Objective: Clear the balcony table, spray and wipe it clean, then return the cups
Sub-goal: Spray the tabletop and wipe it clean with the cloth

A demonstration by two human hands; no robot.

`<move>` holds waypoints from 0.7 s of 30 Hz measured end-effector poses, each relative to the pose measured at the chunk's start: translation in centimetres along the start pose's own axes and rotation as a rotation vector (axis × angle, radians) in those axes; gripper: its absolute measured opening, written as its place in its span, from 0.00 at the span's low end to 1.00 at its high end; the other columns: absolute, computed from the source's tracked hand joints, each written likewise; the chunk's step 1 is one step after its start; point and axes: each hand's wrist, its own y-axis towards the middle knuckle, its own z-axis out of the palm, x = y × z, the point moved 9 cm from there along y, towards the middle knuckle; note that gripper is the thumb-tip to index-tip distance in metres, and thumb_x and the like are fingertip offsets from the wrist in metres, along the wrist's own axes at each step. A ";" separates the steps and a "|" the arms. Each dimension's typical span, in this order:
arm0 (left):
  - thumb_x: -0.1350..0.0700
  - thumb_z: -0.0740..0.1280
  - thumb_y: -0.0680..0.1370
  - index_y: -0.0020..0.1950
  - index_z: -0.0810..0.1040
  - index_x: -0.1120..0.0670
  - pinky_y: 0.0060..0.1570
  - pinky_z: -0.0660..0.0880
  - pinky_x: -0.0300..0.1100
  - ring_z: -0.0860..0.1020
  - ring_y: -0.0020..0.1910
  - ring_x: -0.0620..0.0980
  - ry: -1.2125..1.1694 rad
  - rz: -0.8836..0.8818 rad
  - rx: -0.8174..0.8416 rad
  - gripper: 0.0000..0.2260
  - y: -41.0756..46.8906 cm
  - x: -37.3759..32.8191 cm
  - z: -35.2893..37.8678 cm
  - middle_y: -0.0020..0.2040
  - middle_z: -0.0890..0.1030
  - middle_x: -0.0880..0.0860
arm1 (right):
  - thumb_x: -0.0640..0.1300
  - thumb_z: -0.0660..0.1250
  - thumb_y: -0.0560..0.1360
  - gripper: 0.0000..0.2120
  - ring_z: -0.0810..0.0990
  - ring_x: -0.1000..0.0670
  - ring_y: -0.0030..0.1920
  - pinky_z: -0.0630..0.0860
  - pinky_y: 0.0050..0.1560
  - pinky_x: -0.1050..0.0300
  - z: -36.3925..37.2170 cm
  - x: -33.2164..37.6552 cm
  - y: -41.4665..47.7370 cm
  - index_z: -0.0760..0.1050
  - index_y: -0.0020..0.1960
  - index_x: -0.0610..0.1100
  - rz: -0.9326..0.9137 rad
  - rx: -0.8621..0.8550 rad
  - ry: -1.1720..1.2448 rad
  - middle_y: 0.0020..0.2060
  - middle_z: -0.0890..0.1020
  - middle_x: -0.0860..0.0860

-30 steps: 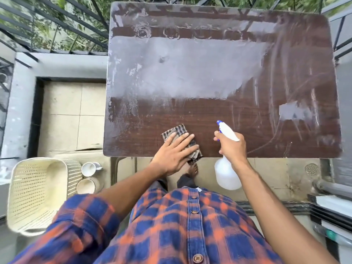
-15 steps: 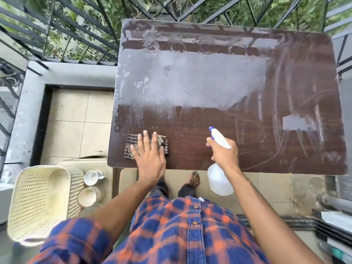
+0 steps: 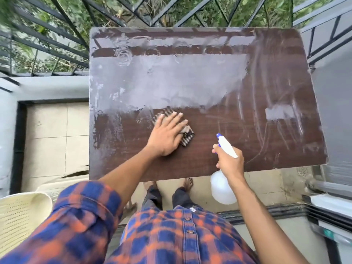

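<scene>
Looking down on a balcony. Dark brown wood-grain tabletop [image 3: 266,141], rectangular with rounded corners, filling most of the view. Wide cloudy white film [image 3: 171,86] across the surface just beyond the fingertips of both hands. Thin wiped streaks out past the right hand, faint ring marks near the far edge. Bare brown wood nearer the body.

Left hand [image 3: 167,134] flat, fingers straight and spread, pressing down on a small striped cloth [image 3: 187,139] where film meets bare wood. Cloth mostly covered, one corner showing toward the right hand. Right hand [image 3: 231,161] curled round the neck of a white spray bottle [image 3: 222,189], blue-tipped nozzle aimed forward over the surface. Bottle body hanging below the wrist, off the near edge and above the floor.

Near edge directly under both forearms. Left edge well left of the left hand, with beige floor tiles [image 3: 51,149] below it. Far edge well beyond both hands, close against a black metal railing [image 3: 133,8] backed by green leaves. Right edge well right of the right hand, beside a grey wall [image 3: 333,111]. Open wood between the two hands, and a broad free stretch right of the right hand.

Cream perforated plastic piece [image 3: 21,212] low beside the left sleeve, kind unclear. Two feet [image 3: 188,182] on the floor under the near edge, between the forearms.
</scene>
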 end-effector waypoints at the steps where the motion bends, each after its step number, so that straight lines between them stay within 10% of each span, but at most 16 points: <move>1: 0.44 0.54 0.81 0.79 0.65 0.46 0.77 0.50 0.59 0.57 0.80 0.52 -0.006 -0.091 -0.037 0.25 -1.1 2.7 -0.6 0.80 0.62 0.50 | 0.45 0.73 0.77 0.10 0.69 0.50 0.24 0.70 0.26 0.63 0.4 0.3 -0.1 0.83 0.42 0.39 -0.007 0.009 0.001 0.34 0.80 0.49; 11: 0.47 0.57 0.80 0.79 0.63 0.48 0.76 0.47 0.61 0.55 0.80 0.54 -0.109 -0.729 -0.192 0.26 -17.3 9.6 1.0 0.80 0.61 0.52 | 0.45 0.73 0.77 0.11 0.70 0.49 0.25 0.71 0.27 0.60 6.4 3.0 -2.3 0.84 0.44 0.36 -0.065 0.127 -0.027 0.33 0.79 0.47; 21: 0.45 0.53 0.82 0.77 0.67 0.45 0.76 0.52 0.62 0.60 0.79 0.54 0.012 0.258 -0.007 0.23 -7.6 -2.2 2.2 0.79 0.65 0.51 | 0.47 0.75 0.75 0.12 0.71 0.48 0.25 0.71 0.34 0.53 8.3 3.5 -3.5 0.83 0.40 0.39 -0.083 0.062 -0.056 0.23 0.73 0.54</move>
